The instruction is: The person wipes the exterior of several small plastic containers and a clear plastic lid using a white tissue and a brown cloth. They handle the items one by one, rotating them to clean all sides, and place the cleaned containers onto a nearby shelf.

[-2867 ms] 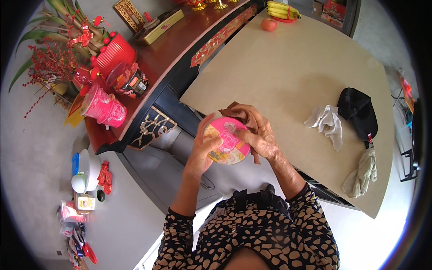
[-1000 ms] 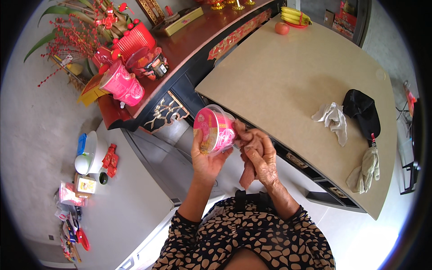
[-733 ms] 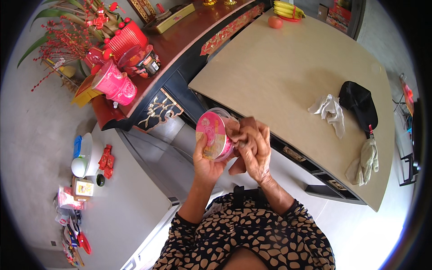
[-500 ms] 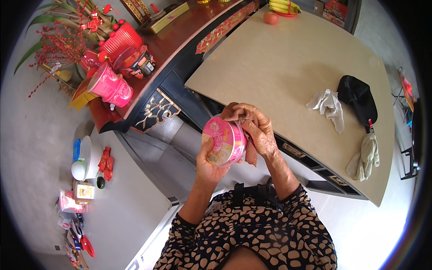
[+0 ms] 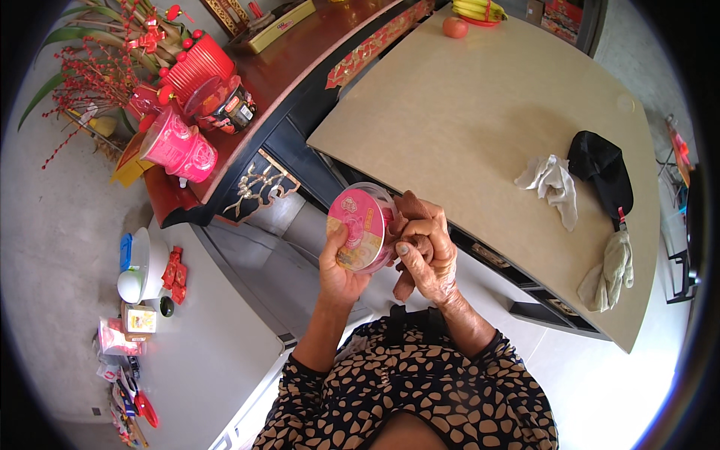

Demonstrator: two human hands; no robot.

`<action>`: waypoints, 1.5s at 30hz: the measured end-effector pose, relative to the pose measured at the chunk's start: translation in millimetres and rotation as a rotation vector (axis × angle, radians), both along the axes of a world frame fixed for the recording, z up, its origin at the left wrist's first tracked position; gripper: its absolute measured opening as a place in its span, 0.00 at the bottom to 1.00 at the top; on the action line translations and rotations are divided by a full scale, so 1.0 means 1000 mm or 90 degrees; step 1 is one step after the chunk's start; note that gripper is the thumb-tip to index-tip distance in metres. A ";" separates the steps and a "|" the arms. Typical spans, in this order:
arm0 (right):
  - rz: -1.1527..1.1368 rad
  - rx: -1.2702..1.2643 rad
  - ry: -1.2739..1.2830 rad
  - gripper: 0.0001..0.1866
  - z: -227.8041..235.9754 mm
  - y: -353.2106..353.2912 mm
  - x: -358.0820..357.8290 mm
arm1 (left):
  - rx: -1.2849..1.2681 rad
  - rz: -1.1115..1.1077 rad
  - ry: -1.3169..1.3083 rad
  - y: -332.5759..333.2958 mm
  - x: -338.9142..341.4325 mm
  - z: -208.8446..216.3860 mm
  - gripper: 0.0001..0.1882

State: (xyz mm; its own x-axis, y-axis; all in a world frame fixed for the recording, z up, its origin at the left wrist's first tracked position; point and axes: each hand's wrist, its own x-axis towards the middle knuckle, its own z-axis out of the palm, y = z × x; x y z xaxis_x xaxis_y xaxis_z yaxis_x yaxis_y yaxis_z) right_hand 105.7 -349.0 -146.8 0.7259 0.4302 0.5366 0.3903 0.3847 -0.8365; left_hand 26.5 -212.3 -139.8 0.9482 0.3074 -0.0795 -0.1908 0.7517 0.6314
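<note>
A round plastic tub (image 5: 358, 225) with a pink and gold printed face and clear sides is held up in front of my body. My left hand (image 5: 341, 262) grips it from the lower left, the thumb lying over the printed face. On the tub's right side, my right hand (image 5: 433, 259) is closed on a brown cloth (image 5: 409, 214), which is bunched between the fingers and pressed against the tub's side. A tail of the cloth hangs below that hand. The fingers of my left hand behind the tub are hidden.
On the beige table (image 5: 450, 112) at right lie a black cap (image 5: 600, 169), a white cloth (image 5: 551, 184), pale gloves (image 5: 609, 274), a tomato (image 5: 455, 28) and bananas (image 5: 480, 10). Pink tubs (image 5: 180, 146) stand on the dark red cabinet (image 5: 300, 49). A grey surface (image 5: 217, 330) at left bears several small items.
My right hand and the cloth have moved from the tub's upper rim down to its right side. The tub has shifted slightly left and tilted. My left hand still holds it.
</note>
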 end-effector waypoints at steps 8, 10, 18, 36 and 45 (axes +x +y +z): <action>0.190 0.081 0.253 0.04 0.020 0.005 0.031 | 0.048 -0.018 0.005 0.010 -0.005 0.003 0.27; 0.214 0.068 0.255 0.06 0.023 0.010 0.039 | 0.069 -0.089 0.016 0.016 -0.009 -0.002 0.34; 0.531 -0.171 0.403 0.16 0.051 0.026 0.056 | 0.261 -0.153 0.009 0.013 -0.016 0.001 0.59; 0.352 0.143 0.643 0.26 -0.008 0.056 0.024 | 0.016 0.125 0.039 0.016 -0.009 -0.010 0.28; 0.317 0.177 0.763 0.20 -0.031 0.067 -0.006 | 0.074 0.239 0.050 0.034 -0.011 -0.014 0.24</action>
State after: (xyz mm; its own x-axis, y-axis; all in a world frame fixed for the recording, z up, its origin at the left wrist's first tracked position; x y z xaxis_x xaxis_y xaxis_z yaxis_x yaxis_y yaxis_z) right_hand 100.0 -282.2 -177.4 0.6066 0.7670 -0.2090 -0.7607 0.4836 -0.4330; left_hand 15.3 -178.3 -154.2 0.7609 0.6424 -0.0919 -0.3857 0.5616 0.7320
